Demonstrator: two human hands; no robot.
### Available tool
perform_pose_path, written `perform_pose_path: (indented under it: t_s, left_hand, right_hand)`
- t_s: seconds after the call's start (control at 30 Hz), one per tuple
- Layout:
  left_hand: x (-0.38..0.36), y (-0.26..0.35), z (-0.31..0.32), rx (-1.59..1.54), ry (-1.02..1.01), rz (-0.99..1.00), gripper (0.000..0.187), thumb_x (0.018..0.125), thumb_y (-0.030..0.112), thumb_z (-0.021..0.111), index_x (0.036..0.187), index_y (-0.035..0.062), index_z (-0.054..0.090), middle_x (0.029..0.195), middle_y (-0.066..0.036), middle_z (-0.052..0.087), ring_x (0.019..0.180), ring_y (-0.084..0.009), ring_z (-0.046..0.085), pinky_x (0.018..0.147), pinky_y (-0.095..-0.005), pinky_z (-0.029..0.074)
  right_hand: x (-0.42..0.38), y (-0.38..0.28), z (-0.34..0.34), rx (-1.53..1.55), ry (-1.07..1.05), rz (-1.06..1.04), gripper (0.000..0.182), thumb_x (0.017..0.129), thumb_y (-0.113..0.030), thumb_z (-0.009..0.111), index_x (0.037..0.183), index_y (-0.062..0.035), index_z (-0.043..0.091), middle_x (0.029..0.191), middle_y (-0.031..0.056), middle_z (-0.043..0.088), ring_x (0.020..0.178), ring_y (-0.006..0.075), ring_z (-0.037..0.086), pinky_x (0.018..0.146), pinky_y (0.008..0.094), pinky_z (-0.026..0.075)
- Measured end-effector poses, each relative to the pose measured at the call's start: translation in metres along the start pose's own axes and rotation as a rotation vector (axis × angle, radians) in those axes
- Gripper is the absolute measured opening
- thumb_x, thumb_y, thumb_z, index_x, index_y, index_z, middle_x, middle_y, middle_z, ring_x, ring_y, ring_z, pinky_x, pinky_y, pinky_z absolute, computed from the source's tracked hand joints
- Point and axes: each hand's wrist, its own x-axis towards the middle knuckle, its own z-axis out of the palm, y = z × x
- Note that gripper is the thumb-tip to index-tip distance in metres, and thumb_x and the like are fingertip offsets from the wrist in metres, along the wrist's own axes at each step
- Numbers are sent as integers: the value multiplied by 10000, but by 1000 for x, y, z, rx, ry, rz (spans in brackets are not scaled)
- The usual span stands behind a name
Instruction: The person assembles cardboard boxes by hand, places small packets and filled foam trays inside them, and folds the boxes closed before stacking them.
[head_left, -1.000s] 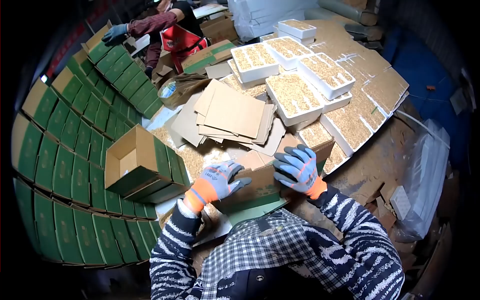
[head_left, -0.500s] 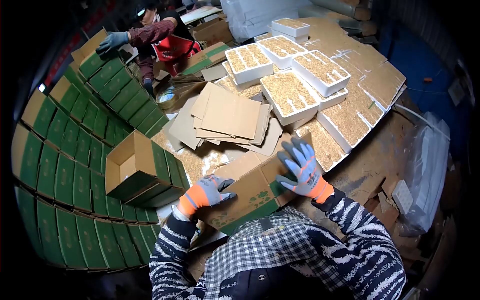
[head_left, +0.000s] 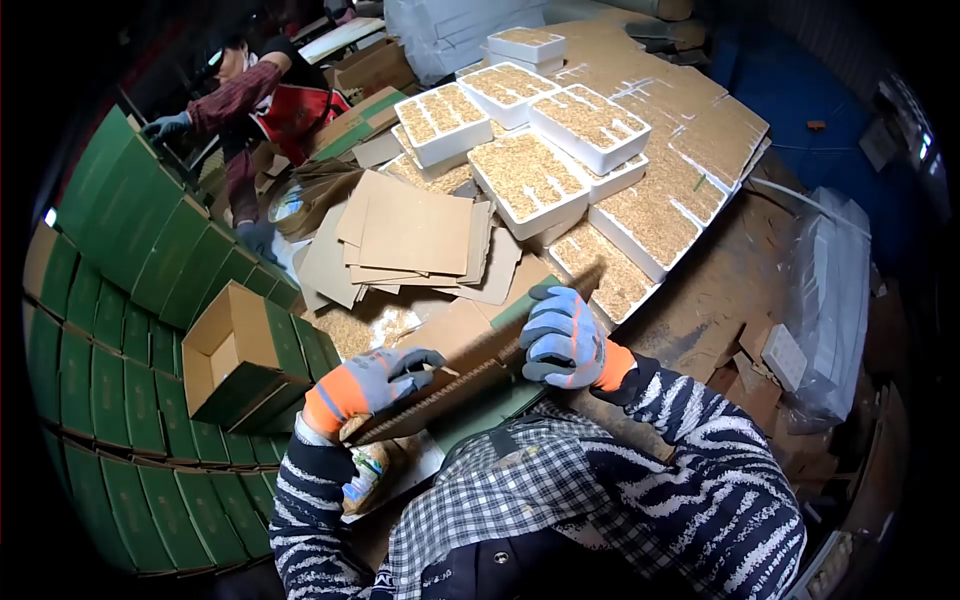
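A brown and green cardboard carton (head_left: 468, 376) is in front of my body, its long edge turned up toward me. My left hand (head_left: 372, 388), in a grey and orange glove, closes on the carton's left end. At its right end, my right hand (head_left: 566, 340) has its fingers curled over the edge. Part of the carton is hidden behind its raised panel. Just beyond it lies a loose pile of cardboard sheets (head_left: 415, 235). An open-topped green carton (head_left: 225, 355) stands to the left of my left hand. A colourful packet (head_left: 365, 475) shows under my left forearm.
White foam trays (head_left: 525, 180) filled with tan grainy material stand stacked on the table at the back right. Rows of green cartons (head_left: 110, 410) form a wall at left. A co-worker (head_left: 290, 110) reaches toward them. Plastic-wrapped white pieces (head_left: 825, 310) lean at right.
The carton has tipped so its edge now faces up. My right hand has gone from spread fingers to curled around it. The view has shifted, and the co-worker's raised arm has lowered.
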Motion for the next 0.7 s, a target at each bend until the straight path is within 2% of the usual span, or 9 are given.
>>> perform_pose_path:
  t_s: [0.07, 0.1, 0.17, 0.23, 0.3, 0.47, 0.5, 0.57, 0.7]
  left_hand:
    - [8, -29, 5, 156, 218, -63, 312, 929, 238, 569, 1163, 40, 628, 954, -158, 692, 869, -244, 670, 796, -345, 497]
    - [7, -16, -3, -113, 194, -100, 311, 906, 213, 601, 1158, 34, 629, 957, -152, 692, 835, -185, 647, 785, -321, 492]
    - [12, -39, 2, -70, 152, -77, 368, 862, 251, 652, 1195, 97, 632, 1017, -159, 692, 885, -288, 668, 814, -346, 505]
    - [9, -25, 6, -109, 138, -68, 381, 826, 212, 718, 1157, 40, 641, 1036, -138, 696, 925, -202, 658, 854, -312, 489]
    - [11, -26, 17, 26, 195, 15, 398, 825, 227, 715, 1178, 61, 637, 1054, -157, 689, 965, -257, 666, 860, -346, 492]
    - [12, -36, 14, 164, 306, -64, 347, 869, 262, 660, 1174, 97, 647, 1037, -171, 685, 947, -314, 662, 830, -383, 498]
    - [12, -47, 15, 177, 348, -61, 333, 894, 304, 632, 1162, 108, 652, 1028, -176, 681, 931, -339, 657, 819, -395, 500]
    - [8, -44, -2, -11, 370, -45, 287, 895, 234, 635, 1146, 96, 654, 941, -128, 697, 834, -209, 655, 781, -322, 496]
    - [28, -66, 1, -348, 1034, -179, 259, 920, 204, 622, 1119, 41, 654, 858, -66, 667, 745, -101, 548, 694, -256, 458]
  right_hand:
    - [13, -3, 6, -112, -142, 23, 270, 744, -288, 744, 962, -170, 636, 1024, 22, 615, 1030, 254, 572, 1047, 489, 372]
    - [11, 1, 17, -136, -199, 55, 303, 749, -290, 737, 1004, -168, 628, 1083, 44, 605, 1066, 260, 558, 1052, 490, 363]
    - [-2, 11, 31, -138, -236, 68, 434, 753, -295, 728, 1153, -174, 611, 1226, 92, 563, 1160, 289, 511, 1063, 493, 343]
    - [-2, 1, 27, -328, -24, 133, 556, 759, -328, 720, 1274, -172, 575, 1322, 108, 530, 1221, 323, 476, 1074, 496, 324]
    - [2, 3, 26, -441, -82, 273, 623, 764, -401, 704, 1310, -140, 555, 1372, 106, 504, 1262, 342, 448, 1089, 526, 286]
    - [-21, 22, 32, -368, -14, 42, 499, 730, -343, 752, 1175, -172, 603, 1191, 45, 606, 1169, 289, 536, 1070, 558, 300]
    - [-21, 20, 25, -242, 13, -8, 404, 712, -309, 771, 1069, -185, 631, 1032, 13, 638, 1042, 254, 592, 1047, 507, 357]
    - [-3, -2, -3, 94, -181, 1, 332, 707, -305, 770, 991, -177, 655, 892, 25, 630, 904, 260, 611, 963, 438, 435]
    - [12, -7, 16, 226, -89, 107, 255, 729, -284, 728, 936, -148, 666, 749, 49, 615, 749, 279, 595, 748, 380, 473]
